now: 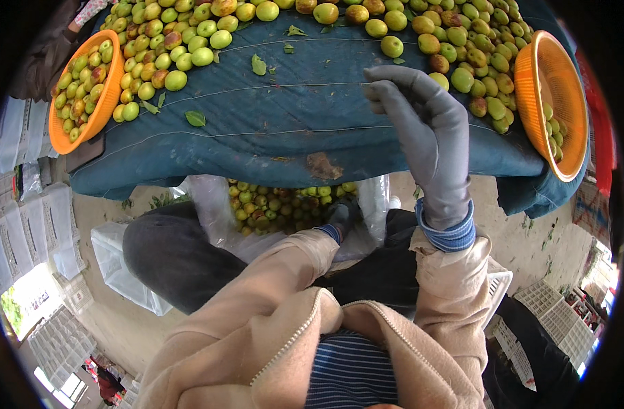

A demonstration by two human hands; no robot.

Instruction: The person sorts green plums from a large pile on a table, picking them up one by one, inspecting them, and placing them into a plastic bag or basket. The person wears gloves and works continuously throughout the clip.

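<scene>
My right hand, in a grey glove, is raised over the near part of the blue cloth. Its fingers are loosely bent with the tips close to the thumb, and no fruit shows in them. Closest to it are green and reddish jujubes heaped on the cloth's right side. Below the table edge, my left hand, also gloved, reaches into a container lined with clear plastic. Jujubes lie inside, beside that hand. Shadow hides its fingers, so any grip cannot be made out.
An orange plastic basket full of jujubes stands at left; another orange basket, holding several, tilts at right. More jujubes and loose leaves lie on the cloth. Another person's sleeve shows top left. White plastic crates stand behind right.
</scene>
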